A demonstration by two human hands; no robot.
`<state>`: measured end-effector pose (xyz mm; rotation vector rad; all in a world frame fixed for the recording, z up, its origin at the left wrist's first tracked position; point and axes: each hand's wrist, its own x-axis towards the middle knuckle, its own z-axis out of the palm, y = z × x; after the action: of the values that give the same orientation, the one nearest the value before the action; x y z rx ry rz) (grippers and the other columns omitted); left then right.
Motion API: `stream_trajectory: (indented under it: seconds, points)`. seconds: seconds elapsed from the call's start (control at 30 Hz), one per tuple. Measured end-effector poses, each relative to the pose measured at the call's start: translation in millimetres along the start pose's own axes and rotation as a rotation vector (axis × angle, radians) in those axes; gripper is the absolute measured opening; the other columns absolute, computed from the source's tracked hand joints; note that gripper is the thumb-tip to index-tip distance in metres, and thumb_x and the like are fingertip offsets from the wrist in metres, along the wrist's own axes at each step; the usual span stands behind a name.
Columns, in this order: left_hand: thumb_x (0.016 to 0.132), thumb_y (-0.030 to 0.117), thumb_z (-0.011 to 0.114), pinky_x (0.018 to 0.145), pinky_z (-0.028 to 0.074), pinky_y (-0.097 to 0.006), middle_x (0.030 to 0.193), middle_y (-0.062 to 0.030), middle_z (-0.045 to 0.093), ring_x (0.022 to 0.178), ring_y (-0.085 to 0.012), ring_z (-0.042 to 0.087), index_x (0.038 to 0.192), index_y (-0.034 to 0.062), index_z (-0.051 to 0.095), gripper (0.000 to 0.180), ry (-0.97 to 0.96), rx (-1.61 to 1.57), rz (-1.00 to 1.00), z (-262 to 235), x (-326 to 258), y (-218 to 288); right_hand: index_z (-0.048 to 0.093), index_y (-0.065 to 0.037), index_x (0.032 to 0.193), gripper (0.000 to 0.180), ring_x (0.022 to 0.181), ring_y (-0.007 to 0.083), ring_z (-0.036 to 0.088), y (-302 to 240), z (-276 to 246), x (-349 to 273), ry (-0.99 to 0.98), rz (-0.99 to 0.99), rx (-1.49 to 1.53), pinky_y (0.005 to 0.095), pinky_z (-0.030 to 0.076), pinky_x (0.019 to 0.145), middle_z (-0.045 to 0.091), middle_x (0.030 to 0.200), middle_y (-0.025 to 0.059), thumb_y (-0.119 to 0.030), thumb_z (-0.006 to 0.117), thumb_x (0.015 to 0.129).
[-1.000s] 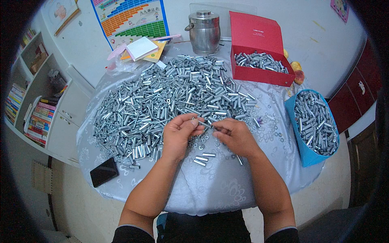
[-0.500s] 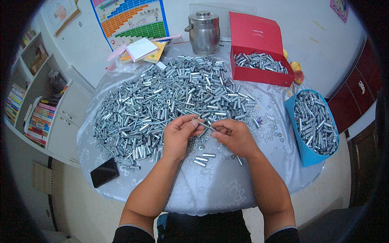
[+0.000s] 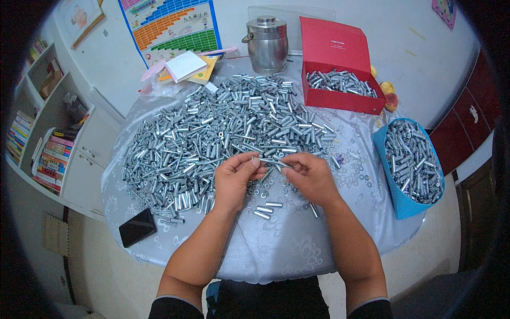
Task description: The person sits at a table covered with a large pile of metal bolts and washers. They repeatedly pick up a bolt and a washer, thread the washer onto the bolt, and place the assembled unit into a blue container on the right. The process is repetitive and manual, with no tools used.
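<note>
My left hand [image 3: 234, 178] pinches one end of a thin silvery bolt [image 3: 270, 160] between thumb and fingertips. At its other end the fingers of my right hand [image 3: 311, 175] close on it, so the bolt lies almost level between both hands. Whether a small part also sits under the right fingertips cannot be made out. Just beyond the hands spreads a large heap of metal sleeves and bolts [image 3: 223, 127]. A few loose sleeves [image 3: 263, 215] lie on the cloth between my forearms, and small washers [image 3: 264, 195] are scattered under the hands.
An open red box [image 3: 342, 100] of bolts stands far right; nearer is a blue bin [image 3: 394, 183] full of metal parts. A black phone [image 3: 137, 227] lies at the left table edge. Behind the heap stand a steel pot [image 3: 268, 45] and some notebooks [image 3: 186, 66].
My right hand has shifted slightly, and the bolt between the hands now lies more level. The left hand stays nearly in place.
</note>
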<state>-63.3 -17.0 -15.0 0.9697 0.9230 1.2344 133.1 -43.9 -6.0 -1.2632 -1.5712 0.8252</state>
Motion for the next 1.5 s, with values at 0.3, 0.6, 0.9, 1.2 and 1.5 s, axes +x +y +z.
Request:
stream_trajectory:
  seconds: [0.3, 0.6, 0.9, 1.2, 1.5]
  points:
    - [0.090, 0.005, 0.063, 0.071, 0.059, -0.029, 0.092, -0.0143, 0.069, 0.077, -0.0179, 0.069, 0.106, -0.0047, 0.064, 0.019, -0.011, 0.022, 0.029, 3.8, -4.0, 1.3, 0.068, -0.002, 0.103, 0.023, 0.071, 0.0157, 0.065, -3.4, -0.3, -0.6, -0.021, -0.082, -0.125, 0.0277, 0.051, 0.063, 0.068, 0.085, 0.0088, -0.006, 0.072, 0.081]
    - [0.090, 0.004, 0.060, 0.069, 0.058, -0.029, 0.092, -0.0156, 0.069, 0.076, -0.0194, 0.069, 0.101, -0.0026, 0.062, 0.013, 0.041, -0.052, 0.014, 3.2, -2.1, 5.4, 0.063, -0.001, 0.101, 0.019, 0.062, 0.0168, 0.060, 7.3, -0.7, 4.4, 0.132, -0.169, -0.169, 0.0294, 0.051, 0.061, 0.064, 0.076, 0.0058, -0.009, 0.067, 0.084]
    - [0.088, 0.004, 0.061, 0.069, 0.058, -0.030, 0.089, -0.0145, 0.070, 0.074, -0.0186, 0.069, 0.101, -0.0022, 0.063, 0.014, -0.013, -0.064, -0.007, 4.1, -3.9, 5.8, 0.061, 0.003, 0.105, 0.021, 0.065, 0.0124, 0.062, -4.3, -1.8, 7.1, 0.008, 0.267, 0.543, 0.0249, 0.050, 0.058, 0.068, 0.082, 0.0095, -0.008, 0.065, 0.087]
    - [0.089, 0.006, 0.062, 0.069, 0.058, -0.030, 0.089, -0.0136, 0.070, 0.074, -0.0181, 0.069, 0.102, -0.0019, 0.063, 0.016, -0.036, -0.090, -0.046, 2.5, -2.3, 3.9, 0.064, 0.003, 0.106, 0.019, 0.067, 0.0110, 0.061, 5.6, 0.6, 6.0, -0.082, 0.235, 0.559, 0.0237, 0.050, 0.061, 0.067, 0.082, 0.0077, -0.006, 0.064, 0.089]
    - [0.090, 0.007, 0.064, 0.071, 0.058, -0.028, 0.093, -0.0157, 0.070, 0.077, -0.0183, 0.069, 0.105, -0.0059, 0.065, 0.020, -0.119, 0.020, -0.051, 4.7, -3.9, -5.3, 0.064, 0.002, 0.117, 0.028, 0.067, 0.0096, 0.059, 1.2, 7.7, 4.0, -0.154, 0.199, 0.435, 0.0225, 0.049, 0.061, 0.067, 0.082, 0.0052, -0.009, 0.063, 0.091]
